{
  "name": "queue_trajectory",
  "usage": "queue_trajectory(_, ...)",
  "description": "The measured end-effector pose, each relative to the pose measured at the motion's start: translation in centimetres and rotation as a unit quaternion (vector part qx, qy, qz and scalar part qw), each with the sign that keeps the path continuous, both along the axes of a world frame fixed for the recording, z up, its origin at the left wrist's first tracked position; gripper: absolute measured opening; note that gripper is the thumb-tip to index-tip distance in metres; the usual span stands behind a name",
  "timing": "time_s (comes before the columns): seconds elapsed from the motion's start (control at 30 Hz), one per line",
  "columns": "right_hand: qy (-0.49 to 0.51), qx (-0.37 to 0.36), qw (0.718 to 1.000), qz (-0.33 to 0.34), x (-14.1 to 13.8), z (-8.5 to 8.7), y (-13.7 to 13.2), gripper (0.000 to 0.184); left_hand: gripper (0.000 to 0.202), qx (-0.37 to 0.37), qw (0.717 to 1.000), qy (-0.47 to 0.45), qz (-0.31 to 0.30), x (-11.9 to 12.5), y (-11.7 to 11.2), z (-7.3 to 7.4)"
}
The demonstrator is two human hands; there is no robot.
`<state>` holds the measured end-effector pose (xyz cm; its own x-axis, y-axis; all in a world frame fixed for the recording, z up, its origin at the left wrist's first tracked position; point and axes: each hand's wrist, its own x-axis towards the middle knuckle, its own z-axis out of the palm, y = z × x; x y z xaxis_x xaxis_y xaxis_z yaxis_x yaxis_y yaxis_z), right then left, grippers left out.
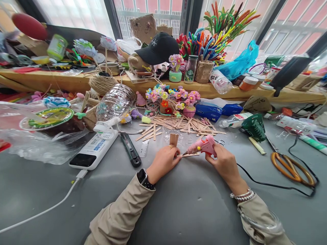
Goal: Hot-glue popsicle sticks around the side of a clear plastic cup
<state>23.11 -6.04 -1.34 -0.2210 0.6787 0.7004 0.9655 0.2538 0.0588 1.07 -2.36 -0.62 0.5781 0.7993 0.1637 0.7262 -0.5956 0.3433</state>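
Note:
My right hand (226,163) is closed round the handle of a pink glue gun (203,146). Its nozzle points down and left, close to the fingertips of my left hand (165,161). Those fingers are pinched on wooden craft sticks: a short upright fan of sticks (173,139) rises behind the hand. A flat craft stick (190,155) extends right from the fingertips, under the nozzle. How the sticks meet is hidden by my fingers. Beyond both hands lies a loose pile of craft sticks (196,126).
To the left are a green-black utility knife (130,149), a clear ruler (144,148) and a white power bank (94,149) with a cable. Orange-handled scissors (292,166) and a black cord (270,185) lie right. Crocheted flowers (191,98) and a blue tissue pack (208,110) stand behind.

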Motion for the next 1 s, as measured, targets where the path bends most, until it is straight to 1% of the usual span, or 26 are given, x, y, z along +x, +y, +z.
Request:
queue_trajectory(0.2, -0.001, 0.010, 1.000, 0.001, 0.01, -0.03, 0.00, 0.015, 0.016, -0.010, 1.000, 0.003, 0.001, 0.01, -0.06, 0.27)
queue_trajectory(0.5, -0.004, 0.017, 1.000, -0.001, 0.04, 0.14, -0.05, 0.015, 0.016, -0.007, 1.000, 0.001, 0.000, -0.04, -0.04, 0.11)
queue_trajectory(0.83, -0.010, 0.022, 1.000, -0.001, 0.14, -0.08, 0.01, 0.018, 0.018, -0.009, 1.000, 0.005, 0.000, -0.02, 0.00, 0.10)
queue_trajectory(1.0, -0.010, 0.022, 1.000, -0.007, 0.12, -0.07, -0.01, 0.015, 0.018, -0.004, 1.000, 0.005, 0.002, -0.07, 0.01, 0.04)
